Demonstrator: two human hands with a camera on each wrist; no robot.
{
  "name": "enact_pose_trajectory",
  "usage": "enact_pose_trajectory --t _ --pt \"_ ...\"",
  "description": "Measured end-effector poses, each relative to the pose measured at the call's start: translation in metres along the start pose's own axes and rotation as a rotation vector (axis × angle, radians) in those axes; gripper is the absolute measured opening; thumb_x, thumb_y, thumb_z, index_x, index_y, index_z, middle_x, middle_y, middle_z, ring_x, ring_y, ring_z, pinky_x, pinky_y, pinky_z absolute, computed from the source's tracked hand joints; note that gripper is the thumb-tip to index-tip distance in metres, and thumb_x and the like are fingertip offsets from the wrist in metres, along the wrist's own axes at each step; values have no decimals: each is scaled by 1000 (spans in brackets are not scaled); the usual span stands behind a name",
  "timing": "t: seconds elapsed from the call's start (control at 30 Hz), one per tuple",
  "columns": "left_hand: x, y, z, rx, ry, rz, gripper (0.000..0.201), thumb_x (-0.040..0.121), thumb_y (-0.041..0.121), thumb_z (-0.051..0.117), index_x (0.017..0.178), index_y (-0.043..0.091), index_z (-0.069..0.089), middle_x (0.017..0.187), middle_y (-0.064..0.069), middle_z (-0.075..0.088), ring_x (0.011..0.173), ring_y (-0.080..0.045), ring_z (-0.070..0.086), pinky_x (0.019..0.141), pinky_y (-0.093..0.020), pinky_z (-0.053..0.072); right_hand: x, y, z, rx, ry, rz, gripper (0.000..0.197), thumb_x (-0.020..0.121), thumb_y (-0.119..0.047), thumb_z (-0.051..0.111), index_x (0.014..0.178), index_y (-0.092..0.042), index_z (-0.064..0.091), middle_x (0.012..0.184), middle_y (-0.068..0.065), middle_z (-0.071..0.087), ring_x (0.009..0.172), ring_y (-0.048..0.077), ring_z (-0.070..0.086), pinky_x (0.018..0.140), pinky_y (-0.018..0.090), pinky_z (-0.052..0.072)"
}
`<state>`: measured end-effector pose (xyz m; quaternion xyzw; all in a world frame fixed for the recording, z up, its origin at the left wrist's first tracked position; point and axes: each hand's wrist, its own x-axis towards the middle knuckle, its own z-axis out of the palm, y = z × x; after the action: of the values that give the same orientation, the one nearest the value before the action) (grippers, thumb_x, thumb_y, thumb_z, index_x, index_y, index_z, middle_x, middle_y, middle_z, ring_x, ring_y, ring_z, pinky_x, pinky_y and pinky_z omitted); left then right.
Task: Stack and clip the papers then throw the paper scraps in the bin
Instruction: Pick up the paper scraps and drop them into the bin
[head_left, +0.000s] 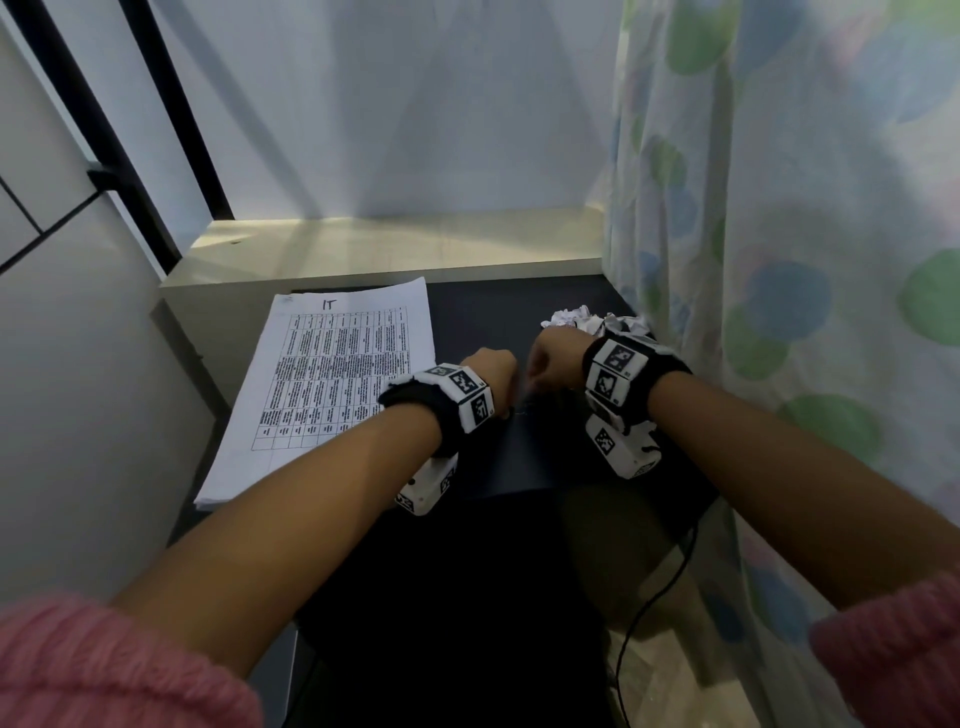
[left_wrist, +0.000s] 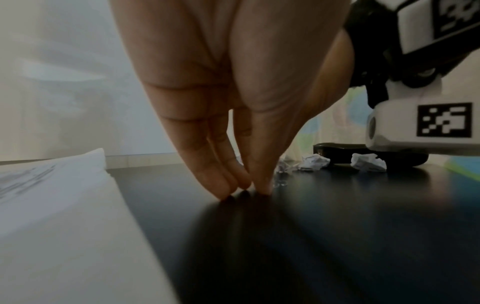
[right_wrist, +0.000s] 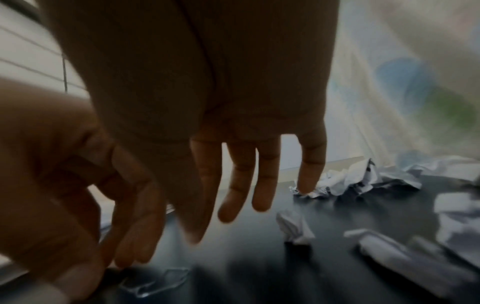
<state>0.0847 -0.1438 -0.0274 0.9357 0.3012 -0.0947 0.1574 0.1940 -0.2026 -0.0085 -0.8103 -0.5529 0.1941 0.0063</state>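
A stack of printed papers (head_left: 322, 379) lies on the left of the black table (head_left: 493, 322), and its edge fills the left wrist view (left_wrist: 52, 205). My left hand (left_wrist: 246, 191) points straight down beside the stack, thumb and fingertips drawn together on the tabletop. A small clear clip (right_wrist: 155, 281) lies on the table just past those fingers (left_wrist: 280, 183), not visibly held. My right hand (right_wrist: 246, 205) hovers close by to the right (head_left: 550, 358), fingers hanging loose and empty. Crumpled paper scraps (head_left: 592, 319) sit behind and right of it (right_wrist: 350, 181).
A dotted curtain (head_left: 779, 260) hangs along the table's right side. A pale ledge (head_left: 389, 249) runs behind the table. A low black object (left_wrist: 363, 152) stands among the scraps. A black cable (head_left: 649, 597) trails down at the front right.
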Motion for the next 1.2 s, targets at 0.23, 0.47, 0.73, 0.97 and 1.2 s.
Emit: enact_pose_trajectory --t 0.23,0.47,0.73,0.97,1.2 --pt "2 4 0 -23 2 -17 31 77 10 71 106 0 68 111 -18 69 103 -33 66 91 -39 54 -15 14 5 -39 94 14 23 78 -16 71 100 -16 73 112 5 71 110 22 62 102 36 45" --pt "4 10 1 -42 13 -34 35 75 12 73 109 2 66 114 -18 67 105 -34 64 88 -37 52 -18 3 15 -28 45 40 27 70 -18 78 97 -15 74 103 6 74 101 23 66 92 37 52" --pt "6 12 2 -42 26 -66 39 72 15 77 108 6 68 112 -15 68 103 -32 66 82 -33 52 -20 7 16 42 42 30 24 73 -14 77 96 -9 75 102 9 74 97 24 68 90 35 53" --pt "10 20 0 -103 38 -122 33 81 15 68 110 0 65 118 -18 65 107 -34 63 83 -33 50 -25 6 20 64 88 34 19 74 -16 75 91 -10 76 99 10 74 96 24 68 79 28 49" --pt "11 13 2 -123 35 -126 32 83 14 65 112 0 66 116 -17 67 106 -33 64 86 -33 51 -26 13 17 55 105 62 16 74 -11 73 90 -10 75 100 10 74 96 25 68 88 34 54"
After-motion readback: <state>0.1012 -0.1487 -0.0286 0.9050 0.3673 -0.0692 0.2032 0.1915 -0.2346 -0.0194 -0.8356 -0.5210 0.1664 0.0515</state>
